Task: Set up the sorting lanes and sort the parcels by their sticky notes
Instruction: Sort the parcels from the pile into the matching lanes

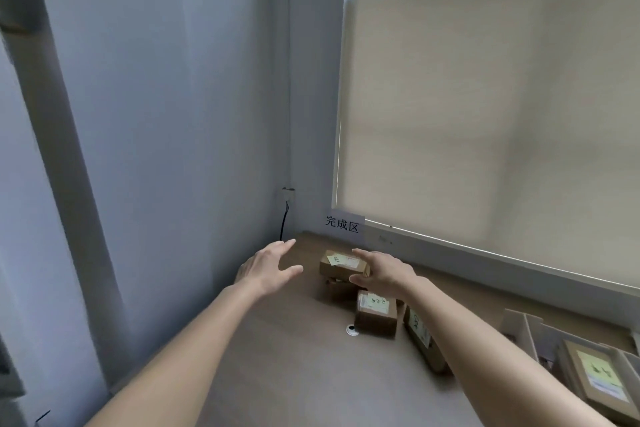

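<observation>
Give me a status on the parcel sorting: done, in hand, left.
Done: brown cardboard parcels with yellow sticky notes lie stacked under the white paper sign in the desk corner. In hand: the right hand touches the top parcel; the left hand is open, empty. Left: parcels in white dividers.

Two bare forearms and hands, seen from a head-worn camera

Only the forearms and hands of the person are shown. No sleeve is seen on either arm: both forearms are uncovered from the lower edge of the view up to the wrists. The left hand (268, 269) is ungloved, and no ring, watch or strap can be made out on it or on its wrist. The right hand (384, 273) is likewise ungloved, with no jewellery or band visible at the wrist. The fingers are slender, and the nails appear short, though fine detail is softened by blur. No markings, tape or cables are seen on either arm.
</observation>
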A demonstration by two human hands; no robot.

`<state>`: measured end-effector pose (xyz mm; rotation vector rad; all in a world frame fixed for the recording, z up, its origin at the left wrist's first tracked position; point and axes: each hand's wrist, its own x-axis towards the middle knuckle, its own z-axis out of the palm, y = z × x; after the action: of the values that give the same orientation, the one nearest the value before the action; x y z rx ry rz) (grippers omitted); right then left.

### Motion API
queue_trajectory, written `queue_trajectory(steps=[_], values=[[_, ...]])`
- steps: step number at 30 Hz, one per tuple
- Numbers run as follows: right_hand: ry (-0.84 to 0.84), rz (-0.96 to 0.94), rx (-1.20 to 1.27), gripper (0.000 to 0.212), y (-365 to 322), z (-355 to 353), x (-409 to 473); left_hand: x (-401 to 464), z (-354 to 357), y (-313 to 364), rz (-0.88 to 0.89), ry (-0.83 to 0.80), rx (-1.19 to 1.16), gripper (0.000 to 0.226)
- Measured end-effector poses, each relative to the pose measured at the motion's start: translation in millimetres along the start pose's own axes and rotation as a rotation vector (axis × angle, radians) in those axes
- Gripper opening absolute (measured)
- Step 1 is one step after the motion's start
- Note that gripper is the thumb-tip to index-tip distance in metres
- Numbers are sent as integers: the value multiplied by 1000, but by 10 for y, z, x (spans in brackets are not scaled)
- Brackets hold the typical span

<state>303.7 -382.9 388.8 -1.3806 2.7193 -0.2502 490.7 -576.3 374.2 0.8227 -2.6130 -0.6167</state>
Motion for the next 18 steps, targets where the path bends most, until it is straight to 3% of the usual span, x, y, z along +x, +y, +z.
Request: queue_trajectory(steps=[18], values=[[-24,184,10,72,241,358,2072,2343,563,-674,115,-171,74,70]])
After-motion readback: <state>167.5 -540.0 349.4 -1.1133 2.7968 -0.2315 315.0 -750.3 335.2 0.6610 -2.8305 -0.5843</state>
